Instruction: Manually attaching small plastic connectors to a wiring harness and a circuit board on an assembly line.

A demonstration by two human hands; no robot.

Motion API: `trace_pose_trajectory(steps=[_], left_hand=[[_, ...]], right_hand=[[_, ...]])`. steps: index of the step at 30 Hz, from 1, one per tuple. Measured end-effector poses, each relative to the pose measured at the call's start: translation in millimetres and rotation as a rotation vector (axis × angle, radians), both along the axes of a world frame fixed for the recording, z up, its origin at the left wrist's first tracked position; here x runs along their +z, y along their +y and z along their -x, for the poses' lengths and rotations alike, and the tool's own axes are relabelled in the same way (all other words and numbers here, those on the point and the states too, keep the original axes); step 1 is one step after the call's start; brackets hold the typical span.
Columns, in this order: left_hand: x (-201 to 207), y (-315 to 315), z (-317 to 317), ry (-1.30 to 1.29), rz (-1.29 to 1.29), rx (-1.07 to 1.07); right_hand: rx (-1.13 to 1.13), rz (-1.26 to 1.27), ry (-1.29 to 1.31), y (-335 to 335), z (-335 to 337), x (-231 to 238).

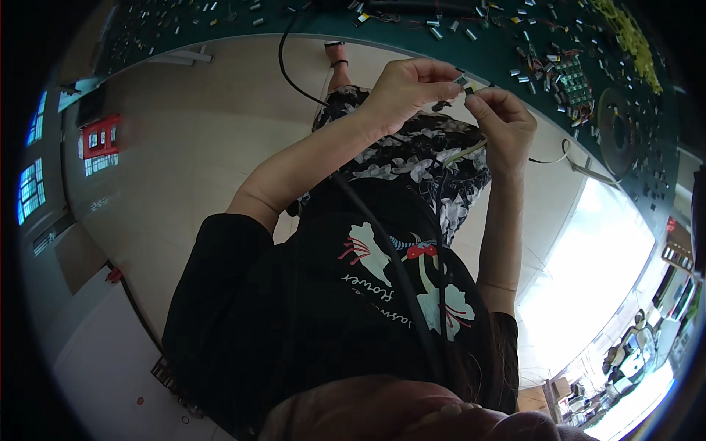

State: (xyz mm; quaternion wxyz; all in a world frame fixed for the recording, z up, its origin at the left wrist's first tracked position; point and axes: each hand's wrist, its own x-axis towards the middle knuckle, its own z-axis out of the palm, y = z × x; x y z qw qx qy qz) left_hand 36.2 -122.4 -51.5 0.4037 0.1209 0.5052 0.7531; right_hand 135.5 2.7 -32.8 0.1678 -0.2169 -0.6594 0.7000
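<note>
Just in front of the table's near edge, my two hands meet over my lap. Thumb and fingers of my left hand (pixel 412 92) pinch a small silver cylinder (pixel 461 80). From the other side, my right hand (pixel 506 126) pinches a small dark piece (pixel 469 92) that meets or nearly meets the cylinder; I cannot tell whether they are joined. A pale yellowish bit shows beside them. The fingertips partly hide both parts.
The green table top (pixel 243 16) carries many loose silver cylinders. At the right lie a wired cluster of green rectangular parts (pixel 573 79), a yellow stringy bundle (pixel 631 40) and a translucent disc-shaped roll (pixel 616 140). A black cable (pixel 282 55) hangs over the edge. A red stool (pixel 100 137) stands far left.
</note>
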Motion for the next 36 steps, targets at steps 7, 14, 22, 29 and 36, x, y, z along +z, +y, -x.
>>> trace_pose_trajectory(steps=[7,14,22,29,36], left_hand=[[0,-2,-6,0.031,0.036,-0.030],[2,-4,-8,0.042,0.036,-0.023],[1,-6,-9,0.072,0.045,-0.020],[1,-10,-8,0.102,0.034,-0.033],[0,-12,-7,0.143,0.030,-0.044]], right_hand=[[-0.063,-0.016,-0.025,-7,6,-4],[-0.072,-0.031,-0.027,-9,4,-2],[-0.067,-0.055,-0.057,-10,3,-1],[-0.080,-0.050,-0.063,-13,4,-1],[-0.071,-0.064,-0.092,-14,5,2]])
